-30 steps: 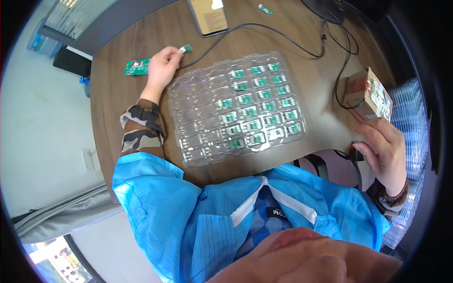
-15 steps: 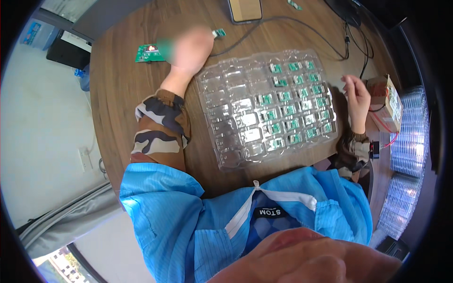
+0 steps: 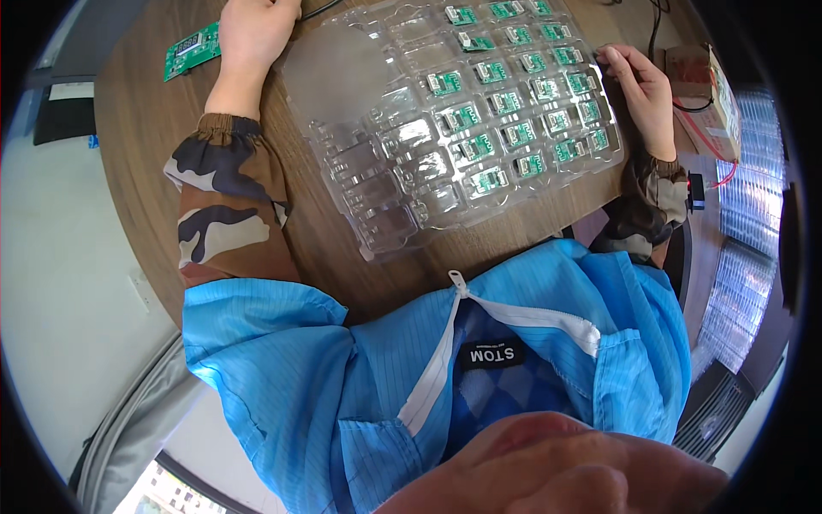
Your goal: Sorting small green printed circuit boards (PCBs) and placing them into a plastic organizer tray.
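On the table (image 3: 137,137), clear tray (image 3: 417,135), green boards (image 3: 462,117) inside

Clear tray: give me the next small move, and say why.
I'd probably steady the clear tray lightly with the right hand, which is at its right edge: it holds many small green boards that a knock might unseat, and the left hand is away beside the larger green board.
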